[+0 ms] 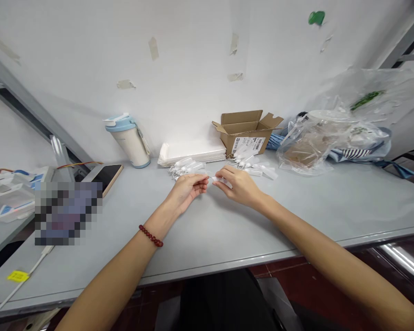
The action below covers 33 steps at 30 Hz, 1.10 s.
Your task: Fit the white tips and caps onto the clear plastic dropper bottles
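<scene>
Over the grey table, my left hand [188, 189] and my right hand [240, 185] face each other with fingertips pinched. A small white piece [215, 179] sits between my right thumb and fingers; its exact kind is too small to tell. My left fingertips close on what looks like a thin end reaching out of it. Just behind my left hand lies a pile of small white pieces in clear sleeves [189, 167]. A second pile of similar sleeved pieces [253, 166] lies behind my right hand, in front of an open cardboard box [246, 133].
A stack of flat white sleeves [193, 151] lies against the wall. Left of it stands a blue-and-cream tumbler [131, 142]. A phone [112, 177] and a white cable [19, 289] are on the left. Clear plastic bags [313, 147] crowd the right.
</scene>
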Tool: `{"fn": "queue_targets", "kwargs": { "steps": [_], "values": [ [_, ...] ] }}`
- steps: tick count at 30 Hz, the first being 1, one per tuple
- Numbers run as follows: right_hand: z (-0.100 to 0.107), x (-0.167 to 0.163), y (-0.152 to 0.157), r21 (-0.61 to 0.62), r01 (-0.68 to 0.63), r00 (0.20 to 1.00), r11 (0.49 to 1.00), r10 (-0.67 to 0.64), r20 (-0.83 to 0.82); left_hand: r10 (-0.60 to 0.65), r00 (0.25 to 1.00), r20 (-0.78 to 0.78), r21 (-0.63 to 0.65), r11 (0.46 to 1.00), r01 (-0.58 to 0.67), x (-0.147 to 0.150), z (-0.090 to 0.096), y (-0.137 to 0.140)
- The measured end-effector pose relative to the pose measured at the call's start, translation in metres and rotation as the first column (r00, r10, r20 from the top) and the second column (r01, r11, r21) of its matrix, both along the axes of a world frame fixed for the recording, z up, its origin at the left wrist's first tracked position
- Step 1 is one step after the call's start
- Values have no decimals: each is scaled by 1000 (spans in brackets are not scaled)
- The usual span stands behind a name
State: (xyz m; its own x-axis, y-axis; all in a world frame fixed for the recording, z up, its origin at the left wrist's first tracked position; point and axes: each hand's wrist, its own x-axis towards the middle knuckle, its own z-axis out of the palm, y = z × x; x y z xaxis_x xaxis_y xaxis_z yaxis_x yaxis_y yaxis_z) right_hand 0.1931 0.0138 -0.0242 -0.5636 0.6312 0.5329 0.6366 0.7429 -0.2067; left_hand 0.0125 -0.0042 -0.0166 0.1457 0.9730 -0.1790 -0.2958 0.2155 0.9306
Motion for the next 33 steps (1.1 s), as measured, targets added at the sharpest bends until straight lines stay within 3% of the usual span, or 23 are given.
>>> {"fn": "queue_targets", "kwargs": {
  "steps": [11,23,26,29,33],
  "values": [
    [4,-2,-5,131,16,962,991,-51,266,67,934,-352,143,990,-17,2,1,-4],
    [-9,-2,2,216,-66,974,974,16,226,41,928,-371,122,992,5,6,0,-8],
    [-7,-3,3,180,-48,994,982,29,106,52,942,-332,124,992,-11,4,4,-8],
    [-6,-3,7,71,13,1000,997,-11,-28,69,946,-318,147,989,-22,0,8,-5],
    [-7,2,15,-38,34,999,999,-34,8,112,893,-436,229,973,-11,-5,9,1]
  ]
}}
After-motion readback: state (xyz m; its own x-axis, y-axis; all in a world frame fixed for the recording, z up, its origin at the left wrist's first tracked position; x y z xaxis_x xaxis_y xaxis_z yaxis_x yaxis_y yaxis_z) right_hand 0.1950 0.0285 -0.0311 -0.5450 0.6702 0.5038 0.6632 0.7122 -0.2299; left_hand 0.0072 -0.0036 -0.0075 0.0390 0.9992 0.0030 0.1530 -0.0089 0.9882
